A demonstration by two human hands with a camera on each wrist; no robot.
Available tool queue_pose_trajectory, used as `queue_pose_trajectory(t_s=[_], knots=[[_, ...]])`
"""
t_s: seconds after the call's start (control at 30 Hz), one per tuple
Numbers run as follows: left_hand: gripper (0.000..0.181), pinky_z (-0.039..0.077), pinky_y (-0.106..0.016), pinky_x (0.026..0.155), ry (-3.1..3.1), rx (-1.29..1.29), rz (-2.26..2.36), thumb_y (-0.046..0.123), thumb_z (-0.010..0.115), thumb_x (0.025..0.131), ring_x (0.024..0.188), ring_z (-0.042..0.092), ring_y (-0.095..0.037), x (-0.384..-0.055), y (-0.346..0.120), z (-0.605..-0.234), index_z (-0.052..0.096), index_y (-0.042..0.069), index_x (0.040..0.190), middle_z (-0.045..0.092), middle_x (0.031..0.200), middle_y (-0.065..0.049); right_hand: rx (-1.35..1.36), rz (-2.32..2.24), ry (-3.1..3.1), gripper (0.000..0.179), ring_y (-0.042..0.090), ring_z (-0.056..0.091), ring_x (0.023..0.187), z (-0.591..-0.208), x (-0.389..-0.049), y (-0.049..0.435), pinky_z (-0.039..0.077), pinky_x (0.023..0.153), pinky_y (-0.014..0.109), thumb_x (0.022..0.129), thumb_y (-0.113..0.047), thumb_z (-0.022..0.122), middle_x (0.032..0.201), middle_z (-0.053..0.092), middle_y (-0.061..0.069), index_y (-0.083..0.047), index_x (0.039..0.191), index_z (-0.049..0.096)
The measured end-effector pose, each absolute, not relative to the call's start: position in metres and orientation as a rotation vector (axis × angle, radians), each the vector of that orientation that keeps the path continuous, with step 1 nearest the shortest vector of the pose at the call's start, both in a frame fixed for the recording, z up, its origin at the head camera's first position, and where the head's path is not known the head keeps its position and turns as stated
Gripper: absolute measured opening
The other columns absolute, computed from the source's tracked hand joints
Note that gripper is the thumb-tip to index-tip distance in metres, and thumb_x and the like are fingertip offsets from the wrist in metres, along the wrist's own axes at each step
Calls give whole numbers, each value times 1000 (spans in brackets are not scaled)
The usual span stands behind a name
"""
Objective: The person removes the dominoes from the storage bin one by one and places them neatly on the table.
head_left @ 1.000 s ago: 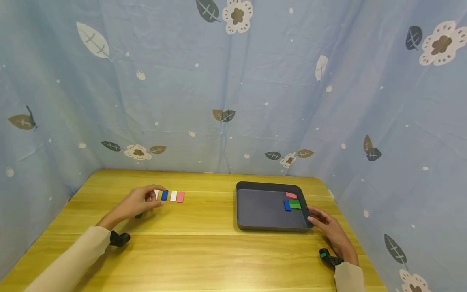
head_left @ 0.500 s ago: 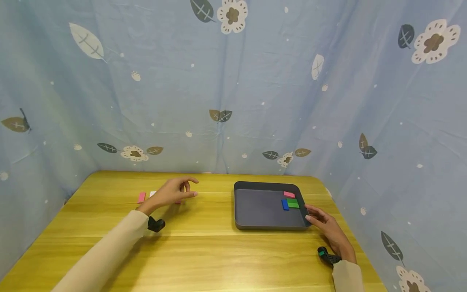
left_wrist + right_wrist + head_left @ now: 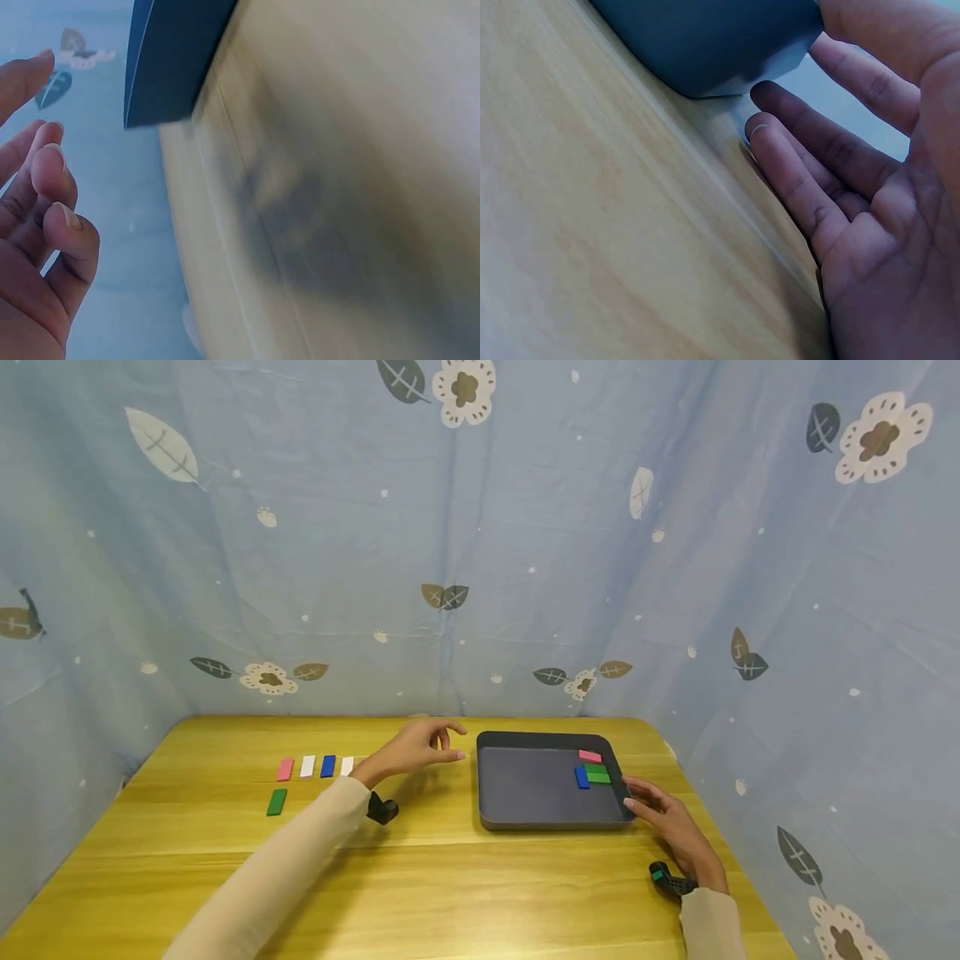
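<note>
Tray [image 3: 525, 789] is taken as reference; it lies on the desk [image 3: 480, 893], and its right half holds four small blocks. Two green blocks [image 3: 597, 774] lie side by side near the tray's right wall; a blue block [image 3: 582, 777] sits just left of them, and a pink block [image 3: 590, 757] lies beyond them toward the tray's far wall. Left hand [image 3: 412, 745] is raised over the desk just left of the tray, its shadow on the wood below. Thumb and forefinger stand apart, other fingers loosely bent; nothing is seen in its grasp in either the head or left wrist view. Right hand [image 3: 672, 827] is at the tray's right wall: thumb and forefinger touch the rim, remaining fingers relaxed and nearly straight outside the wall, no curl round it visible. Well left of the tray, a row of blocks: pink tile [image 3: 285, 769], white tile [image 3: 307, 767], blue tile [image 3: 327, 767], second white tile [image 3: 347, 766], the last partly covered by the left wrist. A green tile [image 3: 277, 802] lies alone on the near side of that row. Behind the tray hangs a blue curtain [image 3: 375, 527] printed with leaves and flowers.
</note>
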State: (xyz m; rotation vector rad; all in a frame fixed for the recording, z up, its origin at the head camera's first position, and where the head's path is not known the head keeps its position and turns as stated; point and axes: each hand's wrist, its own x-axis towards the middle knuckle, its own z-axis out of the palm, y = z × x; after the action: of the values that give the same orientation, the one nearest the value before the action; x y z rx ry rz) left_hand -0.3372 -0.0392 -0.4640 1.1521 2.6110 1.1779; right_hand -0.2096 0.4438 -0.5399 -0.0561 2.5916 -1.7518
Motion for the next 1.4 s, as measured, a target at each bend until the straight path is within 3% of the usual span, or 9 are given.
queue_pose_trajectory(t_s=[0.4, 0.73, 1.23, 1.4], knots=[[41, 46, -29, 64, 2531, 1207, 1179, 37, 76, 96, 67, 55, -13, -346, 23, -458, 68, 15, 130, 64, 84, 3, -20, -1705, 2617, 60, 11, 54, 122, -539, -208, 443, 42, 95, 14, 101, -39, 68, 151, 49, 12, -17, 154, 49], [39, 50, -27, 77, 2507, 1268, 1146, 32, 77, 95, 73, 60, -10, -338, 80, -465, 69, 14, 128, 64, 81, 4, 25, -1708, 2596, 61, 15, 52, 125, -535, -209, 442, 42, 96, 15, 100, -40, 69, 152, 48, 10, -19, 153, 49], [40, 49, -26, 70, 2475, 1239, 1013, 32, 79, 94, 69, 60, -9, -333, 135, -473, 70, 8, 124, 64, 82, 6, 7, -1716, 2602, 58, 22, 50, 130, -539, -211, 442, 42, 97, 16, 100, -39, 69, 153, 48, 6, -23, 152, 51], [35, 50, -26, 70, 2473, 1217, 1021, 33, 78, 94, 74, 61, -10, -336, 140, -463, 71, 13, 121, 64, 85, 5, 4, -1730, 2589, 58, 22, 49, 131, -538, -211, 443, 43, 97, 17, 99, -37, 70, 153, 47, 7, -23, 152, 51]])
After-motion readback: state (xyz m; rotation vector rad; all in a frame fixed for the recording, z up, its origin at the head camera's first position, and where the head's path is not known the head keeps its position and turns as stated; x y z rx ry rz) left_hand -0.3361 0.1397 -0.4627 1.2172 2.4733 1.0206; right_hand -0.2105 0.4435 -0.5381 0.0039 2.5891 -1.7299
